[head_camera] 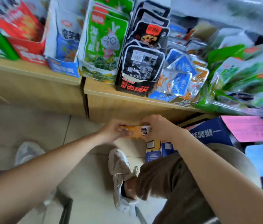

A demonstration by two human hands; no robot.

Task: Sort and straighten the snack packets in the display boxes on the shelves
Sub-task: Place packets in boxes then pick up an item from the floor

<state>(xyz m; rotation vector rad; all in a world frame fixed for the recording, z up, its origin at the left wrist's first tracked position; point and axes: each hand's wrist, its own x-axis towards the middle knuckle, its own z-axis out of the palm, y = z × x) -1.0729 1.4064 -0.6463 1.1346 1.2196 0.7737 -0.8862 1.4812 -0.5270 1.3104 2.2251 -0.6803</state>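
Both my hands hold a small stack of orange snack packets (pixel 136 132) level, below the shelf edge and above the floor. My left hand (pixel 116 130) grips its left end and my right hand (pixel 159 128) grips its right end. On the wooden shelf (pixel 105 90) above stand display boxes: a black box of black packets (pixel 141 67), a green rabbit-print box (pixel 105 46) and a blue and white box (pixel 66 46). Loose blue and orange packets (pixel 182 76) lie in a heap to the right of the black box.
Green packets (pixel 240 83) pile up at the shelf's right end. Red and green boxes (pixel 19 34) stand at the far left. On the floor lie several blue and yellow packets (pixel 154 151) by my shoe, a dark blue carton (pixel 211 133) and a pink sheet (pixel 247 128).
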